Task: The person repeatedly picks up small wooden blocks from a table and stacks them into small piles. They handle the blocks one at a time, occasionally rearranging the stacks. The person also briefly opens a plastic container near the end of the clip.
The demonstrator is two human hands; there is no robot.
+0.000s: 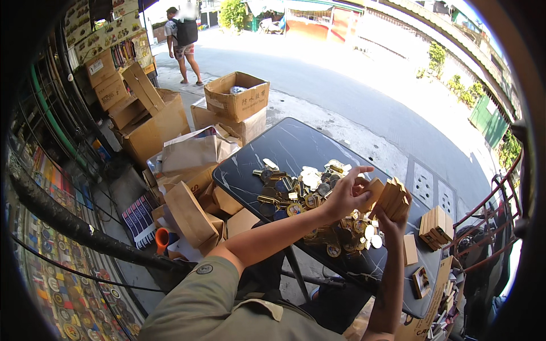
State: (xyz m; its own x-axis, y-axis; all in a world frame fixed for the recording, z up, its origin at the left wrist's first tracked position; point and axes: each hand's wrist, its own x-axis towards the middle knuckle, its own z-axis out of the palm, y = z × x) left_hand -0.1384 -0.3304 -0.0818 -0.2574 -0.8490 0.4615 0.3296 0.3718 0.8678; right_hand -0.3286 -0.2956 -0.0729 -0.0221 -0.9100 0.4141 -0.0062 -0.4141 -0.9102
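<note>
Over the right part of the black table [250,153], my right hand [397,211] grips a stack of thin tan wooden-looking blocks [392,193]. Pinched in my left hand [350,196] is a single tan block [372,192], right beside that stack. Below both hands spreads a pile of gold and silver medal-like metal pieces [310,179], some round and some bar-shaped. My forearms and hands hide part of this pile. To the right of my right hand, more tan blocks [435,227] stand stacked on the tabletop, with a flat tan piece [409,250] nearby.
A small brown frame-like piece [421,282] lies by the table's near right edge. Past that edge, a carton [441,290] holds many small pieces. Cardboard boxes [236,96] crowd the left side, and an orange cup-like object [163,238] sits among them. A person [183,42] is by the road.
</note>
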